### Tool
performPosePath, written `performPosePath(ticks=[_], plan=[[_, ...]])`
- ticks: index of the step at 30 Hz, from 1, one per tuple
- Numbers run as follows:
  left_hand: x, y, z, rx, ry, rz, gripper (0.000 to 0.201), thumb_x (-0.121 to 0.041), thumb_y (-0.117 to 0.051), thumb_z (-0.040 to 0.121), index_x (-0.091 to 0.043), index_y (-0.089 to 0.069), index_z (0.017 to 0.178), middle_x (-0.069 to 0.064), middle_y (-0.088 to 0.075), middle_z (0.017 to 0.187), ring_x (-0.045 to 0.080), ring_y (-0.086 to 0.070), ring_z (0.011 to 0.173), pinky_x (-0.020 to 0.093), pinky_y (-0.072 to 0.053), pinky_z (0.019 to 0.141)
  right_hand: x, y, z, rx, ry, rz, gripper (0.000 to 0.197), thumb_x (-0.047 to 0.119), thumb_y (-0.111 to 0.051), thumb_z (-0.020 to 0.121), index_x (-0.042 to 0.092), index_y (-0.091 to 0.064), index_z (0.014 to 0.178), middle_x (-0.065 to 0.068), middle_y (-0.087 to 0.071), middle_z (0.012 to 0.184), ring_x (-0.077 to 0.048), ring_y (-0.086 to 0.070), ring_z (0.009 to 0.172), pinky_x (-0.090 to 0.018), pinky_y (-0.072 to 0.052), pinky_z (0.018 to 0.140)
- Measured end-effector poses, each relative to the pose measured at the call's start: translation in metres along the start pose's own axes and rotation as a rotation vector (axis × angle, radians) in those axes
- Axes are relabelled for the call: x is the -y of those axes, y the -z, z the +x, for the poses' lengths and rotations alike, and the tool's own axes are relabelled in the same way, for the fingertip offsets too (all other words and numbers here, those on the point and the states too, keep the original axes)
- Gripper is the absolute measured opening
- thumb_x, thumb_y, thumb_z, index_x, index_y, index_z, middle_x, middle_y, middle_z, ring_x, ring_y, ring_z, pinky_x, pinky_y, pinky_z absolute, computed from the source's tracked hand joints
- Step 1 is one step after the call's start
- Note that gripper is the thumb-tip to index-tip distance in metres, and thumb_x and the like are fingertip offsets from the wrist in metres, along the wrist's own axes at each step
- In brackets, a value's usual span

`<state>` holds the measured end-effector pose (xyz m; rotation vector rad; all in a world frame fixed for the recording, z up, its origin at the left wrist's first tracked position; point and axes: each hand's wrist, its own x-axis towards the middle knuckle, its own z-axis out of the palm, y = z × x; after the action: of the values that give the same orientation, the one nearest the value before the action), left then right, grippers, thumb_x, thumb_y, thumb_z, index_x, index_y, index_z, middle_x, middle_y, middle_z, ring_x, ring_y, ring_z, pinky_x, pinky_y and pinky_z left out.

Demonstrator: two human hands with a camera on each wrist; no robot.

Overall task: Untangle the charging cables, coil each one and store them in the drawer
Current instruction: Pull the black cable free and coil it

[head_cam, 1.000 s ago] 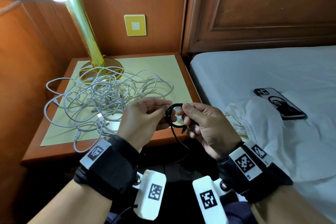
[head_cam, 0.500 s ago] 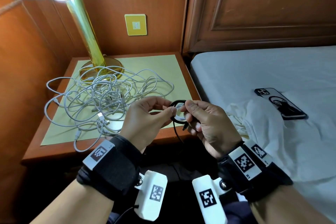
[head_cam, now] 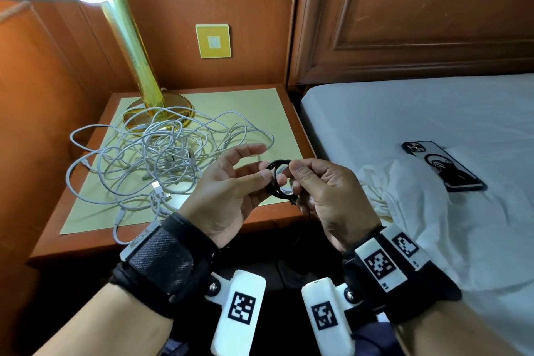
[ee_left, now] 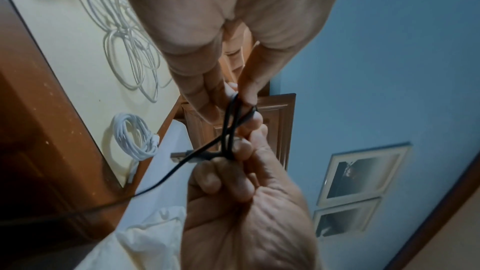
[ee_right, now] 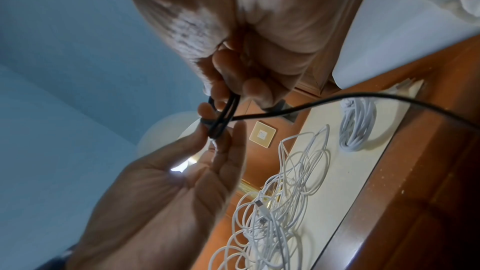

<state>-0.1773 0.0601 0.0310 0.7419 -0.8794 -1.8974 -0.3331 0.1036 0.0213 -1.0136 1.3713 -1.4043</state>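
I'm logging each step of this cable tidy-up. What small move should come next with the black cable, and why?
Probably wind one more loop: the right hand pinches the small coil of black cable, the left hand steadies its other side, and a loose tail hangs off it uncoiled. The white tangle on the nightstand can wait.
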Motion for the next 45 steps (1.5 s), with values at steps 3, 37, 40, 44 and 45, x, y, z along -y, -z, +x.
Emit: performPosePath(ticks=[3, 37, 40, 44, 45], plan=[[0.000, 0.000, 0.001, 0.030, -0.021, 0.011, 0.059, 0.009, -0.068, 0.067, -0.008, -0.059, 0.123, 0.011, -0.053, 0.091, 0.028, -0.063, 0.078, 0.037, -0.058, 0.085, 0.001, 0.000, -0.001, -0.014, 0.027, -0.031, 0.022, 0.021, -0.063, 0.097, 0.012, -0.075, 0.082, -0.002, -0.056, 0.063, -0.008, -0.040, 0.045, -0.028, -0.038, 0.048], [0.030, -0.008, 0.010, -0.256, -0.628, 0.706, 0.034, -0.015, -0.086, 0.077, -0.029, -0.060, 0.094, 0.006, -0.057, 0.114, 0.010, -0.067, 0.088, 0.034, -0.060, 0.061, -0.003, 0.005, 0.008, -0.016, -0.040, 0.145, 0.027, 0.021, -0.058, 0.099, 0.007, -0.070, 0.080, 0.000, -0.055, 0.058, -0.009, -0.035, 0.040, -0.026, -0.037, 0.046], [0.030, -0.008, 0.007, -0.270, -0.684, 0.756, 0.027, -0.044, -0.076, 0.080, -0.037, -0.055, 0.096, 0.009, -0.055, 0.106, 0.013, -0.061, 0.082, 0.032, -0.054, 0.057, 0.000, 0.008, 0.010, -0.017, -0.033, 0.179, 0.026, 0.020, -0.056, 0.100, 0.001, -0.068, 0.088, 0.000, -0.054, 0.059, -0.006, -0.038, 0.038, -0.023, -0.036, 0.045], [0.021, -0.011, 0.006, -0.154, -0.573, 0.429, 0.028, -0.046, -0.061, 0.087, -0.021, -0.052, 0.098, 0.001, -0.058, 0.075, 0.014, -0.054, 0.063, 0.035, -0.046, 0.053, -0.008, 0.015, 0.017, -0.116, -0.058, 0.064, 0.026, 0.024, -0.061, 0.098, 0.006, -0.072, 0.084, 0.000, -0.056, 0.061, -0.010, -0.041, 0.042, -0.026, -0.038, 0.048], [0.016, -0.010, 0.005, -0.104, -0.509, 0.334, 0.027, -0.041, -0.061, 0.091, -0.017, -0.052, 0.100, 0.000, -0.062, 0.075, 0.017, -0.059, 0.066, 0.032, -0.048, 0.055, -0.009, 0.018, 0.019, -0.150, -0.060, 0.047, 0.026, 0.025, -0.062, 0.098, 0.010, -0.073, 0.079, -0.001, -0.057, 0.062, -0.013, -0.043, 0.045, -0.026, -0.039, 0.048]])
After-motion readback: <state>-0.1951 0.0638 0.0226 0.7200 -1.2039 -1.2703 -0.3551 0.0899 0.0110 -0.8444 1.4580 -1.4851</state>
